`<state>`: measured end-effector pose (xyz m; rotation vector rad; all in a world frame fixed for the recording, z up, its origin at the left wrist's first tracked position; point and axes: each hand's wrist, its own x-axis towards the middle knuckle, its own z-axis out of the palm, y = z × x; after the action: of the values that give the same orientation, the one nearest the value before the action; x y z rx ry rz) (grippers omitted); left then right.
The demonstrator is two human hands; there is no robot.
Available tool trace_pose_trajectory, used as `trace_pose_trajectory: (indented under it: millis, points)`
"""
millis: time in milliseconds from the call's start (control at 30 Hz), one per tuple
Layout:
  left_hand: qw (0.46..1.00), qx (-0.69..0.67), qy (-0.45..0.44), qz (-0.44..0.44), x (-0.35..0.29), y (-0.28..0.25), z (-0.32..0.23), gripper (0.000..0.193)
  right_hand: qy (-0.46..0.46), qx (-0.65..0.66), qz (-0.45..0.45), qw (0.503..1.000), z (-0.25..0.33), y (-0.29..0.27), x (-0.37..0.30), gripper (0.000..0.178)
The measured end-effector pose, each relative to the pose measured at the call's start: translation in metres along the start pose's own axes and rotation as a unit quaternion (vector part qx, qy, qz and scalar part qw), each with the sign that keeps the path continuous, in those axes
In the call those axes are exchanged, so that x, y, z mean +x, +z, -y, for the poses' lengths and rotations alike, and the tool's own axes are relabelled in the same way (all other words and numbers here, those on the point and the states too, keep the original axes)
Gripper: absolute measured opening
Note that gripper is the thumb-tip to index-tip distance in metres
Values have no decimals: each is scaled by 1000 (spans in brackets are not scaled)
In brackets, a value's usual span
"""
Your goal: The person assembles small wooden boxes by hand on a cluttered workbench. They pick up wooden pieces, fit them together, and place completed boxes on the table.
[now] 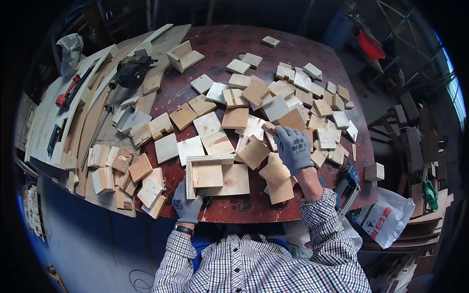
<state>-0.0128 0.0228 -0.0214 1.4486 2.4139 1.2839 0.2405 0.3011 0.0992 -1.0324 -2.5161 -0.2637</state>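
Note:
My gloved left hand (187,202) is closed on the lower left corner of a wooden corner frame (189,177) near the table's front edge. A small square wood block (207,175) sits inside its angle, and a wider pale board (236,179) extends to the right. The glove's fingers are partly hidden by the wood. Over the pile to the right, my gloved right hand (294,147) pinches a small wooden block (269,128) at its fingertips. Loose square blocks (276,176) lie just below that hand.
Many wood blocks (234,118) spread over the dark red table (205,44). On the left lie a black power tool (134,70), a red tool (68,93) and a metal bar clamp (100,129). A blue-headed clamp (348,183) is at the right edge, near a white sack (386,217).

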Motion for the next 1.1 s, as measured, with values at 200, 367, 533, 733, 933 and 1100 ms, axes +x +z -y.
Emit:
trace_pose_trajectory:
  millis: [200,367,533,733,933,1100]
  points:
    - [1000,18,8,-21,0,-4,0,55,-10,17,318,948,-14,-27,54,32]
    - [999,39,3,-16,-2,-4,1,61,-4,47,156,987,-30,16,155,51]
    - [998,55,0,-1,-3,-1,2,69,30,-33,299,953,-17,74,194,102]
    - [997,65,-34,24,-8,-5,0,75,-130,24,317,939,-14,60,141,90]
    - [993,70,-79,54,-12,-6,0,73,-269,85,307,909,-52,29,120,71]
    - [994,79,-63,37,-9,-5,-3,67,-81,128,258,954,-80,60,179,45]
